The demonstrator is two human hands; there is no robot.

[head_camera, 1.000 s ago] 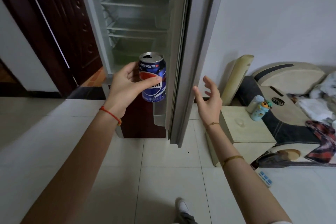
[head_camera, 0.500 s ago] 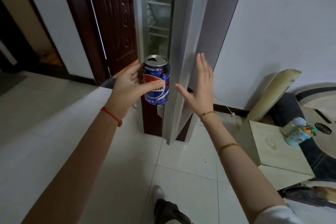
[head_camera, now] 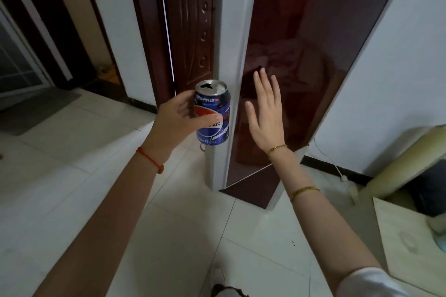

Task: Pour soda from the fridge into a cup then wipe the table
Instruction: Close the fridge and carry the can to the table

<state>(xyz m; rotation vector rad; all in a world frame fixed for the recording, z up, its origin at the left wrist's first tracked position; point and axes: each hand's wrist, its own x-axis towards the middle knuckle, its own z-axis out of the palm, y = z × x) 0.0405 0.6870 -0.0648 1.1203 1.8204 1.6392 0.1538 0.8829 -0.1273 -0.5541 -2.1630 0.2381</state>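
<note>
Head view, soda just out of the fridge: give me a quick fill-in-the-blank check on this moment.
1. The blue aluminium soda can is gripped by the ____ hand.
2. The can's top is already ____.
3. The right hand, fingers straight, is at the dark red glossy fridge ____.

Missing words: left; open; door

We see a blue soda can [head_camera: 212, 113] with a red and white circle and a silver top. The fridge door [head_camera: 301, 67] is shiny dark red with a white edge. The floor [head_camera: 72, 188] has pale white tiles.
</note>
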